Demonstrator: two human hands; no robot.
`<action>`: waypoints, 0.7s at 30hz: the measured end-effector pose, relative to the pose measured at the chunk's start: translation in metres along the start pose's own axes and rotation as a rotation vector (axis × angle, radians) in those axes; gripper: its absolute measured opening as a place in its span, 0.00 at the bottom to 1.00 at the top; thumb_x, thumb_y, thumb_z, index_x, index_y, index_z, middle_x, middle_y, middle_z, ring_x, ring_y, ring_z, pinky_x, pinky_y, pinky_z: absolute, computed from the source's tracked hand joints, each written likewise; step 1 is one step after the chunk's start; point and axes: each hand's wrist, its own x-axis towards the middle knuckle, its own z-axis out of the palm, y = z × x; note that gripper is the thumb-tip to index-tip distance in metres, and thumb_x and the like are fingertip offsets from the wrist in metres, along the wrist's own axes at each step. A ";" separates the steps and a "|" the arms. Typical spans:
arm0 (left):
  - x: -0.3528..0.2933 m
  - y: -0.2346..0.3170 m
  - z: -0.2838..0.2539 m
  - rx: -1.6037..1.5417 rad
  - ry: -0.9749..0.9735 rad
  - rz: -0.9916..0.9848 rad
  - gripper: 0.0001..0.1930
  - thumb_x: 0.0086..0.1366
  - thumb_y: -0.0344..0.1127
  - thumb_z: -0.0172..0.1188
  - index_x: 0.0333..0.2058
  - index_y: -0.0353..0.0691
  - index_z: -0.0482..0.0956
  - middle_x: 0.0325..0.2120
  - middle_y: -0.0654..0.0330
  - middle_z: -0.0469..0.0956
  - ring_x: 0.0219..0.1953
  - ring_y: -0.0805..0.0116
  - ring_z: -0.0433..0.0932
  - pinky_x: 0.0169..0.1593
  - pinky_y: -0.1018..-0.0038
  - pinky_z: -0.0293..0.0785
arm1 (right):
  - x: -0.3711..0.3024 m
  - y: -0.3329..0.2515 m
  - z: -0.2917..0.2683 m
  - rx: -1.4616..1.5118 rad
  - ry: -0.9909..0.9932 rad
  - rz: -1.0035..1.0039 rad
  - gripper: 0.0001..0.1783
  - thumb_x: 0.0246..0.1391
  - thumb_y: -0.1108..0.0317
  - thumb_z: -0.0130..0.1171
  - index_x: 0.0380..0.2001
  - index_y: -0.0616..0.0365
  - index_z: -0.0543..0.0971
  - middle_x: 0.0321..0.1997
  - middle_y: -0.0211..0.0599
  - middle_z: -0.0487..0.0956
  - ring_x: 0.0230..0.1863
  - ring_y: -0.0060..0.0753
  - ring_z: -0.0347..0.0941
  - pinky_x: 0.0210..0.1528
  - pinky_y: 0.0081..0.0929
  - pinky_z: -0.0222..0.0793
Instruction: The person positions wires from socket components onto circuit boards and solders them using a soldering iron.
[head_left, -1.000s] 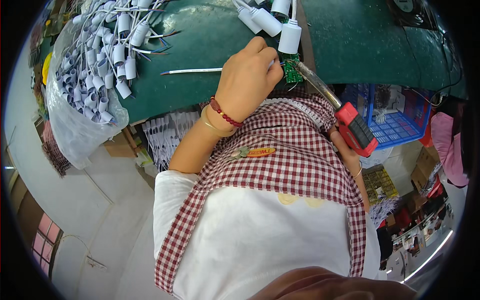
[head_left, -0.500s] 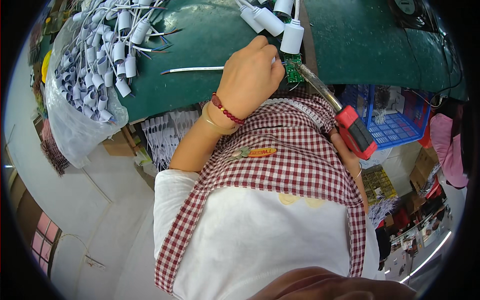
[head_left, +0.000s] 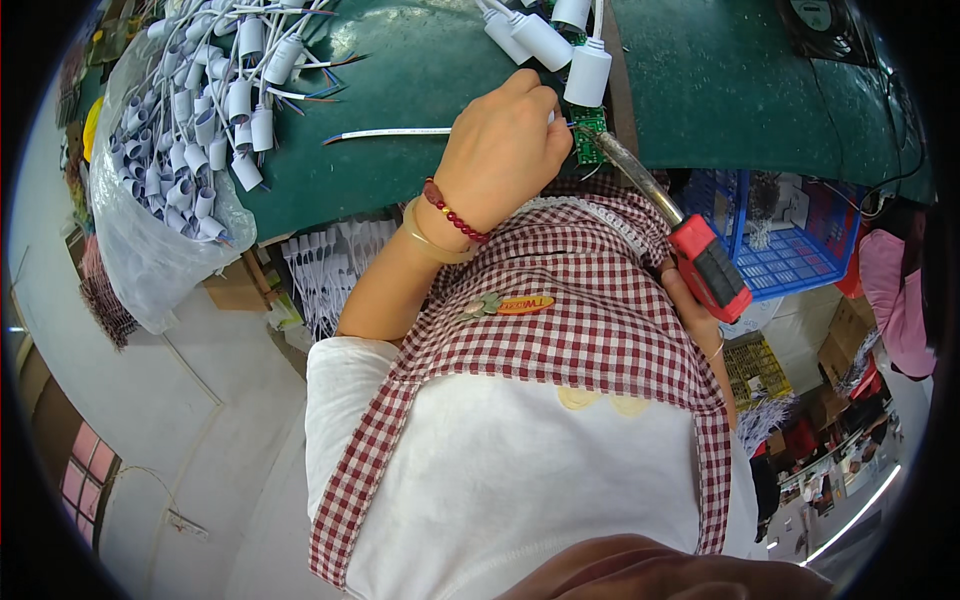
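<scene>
My left hand (head_left: pixel 505 140), fingers closed, grips a white cable (head_left: pixel 395 133) near its right end; the other end, with bared coloured wires, lies on the green mat. Thin wire tips reach from my fingers to a small green circuit board (head_left: pixel 588 150). The metal tip of a soldering iron (head_left: pixel 705 265) meets the board there. Its red and black handle is in my right hand (head_left: pixel 690 305), mostly hidden behind the handle. Just beyond the board lies a white cylindrical lamp holder (head_left: pixel 587 75), with several more like it behind.
At the left, a clear plastic bag (head_left: pixel 130 260) holds many white lamp holders with cables. A blue basket (head_left: pixel 800 250) stands below the table edge at the right. A dark round device (head_left: pixel 815 20) with cords sits at the far right of the green table mat (head_left: pixel 720 90).
Hardly anything differs. The view has shifted very slightly; my left hand still holds the cable and the iron's tip stays at the board.
</scene>
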 end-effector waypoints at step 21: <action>0.000 0.001 0.001 0.023 -0.003 -0.020 0.07 0.53 0.30 0.53 0.22 0.31 0.71 0.24 0.50 0.69 0.26 0.47 0.70 0.31 0.59 0.67 | 0.000 -0.003 -0.004 0.139 0.025 0.147 0.06 0.41 0.77 0.62 0.26 0.63 0.77 0.26 0.34 0.75 0.25 0.26 0.71 0.30 0.23 0.67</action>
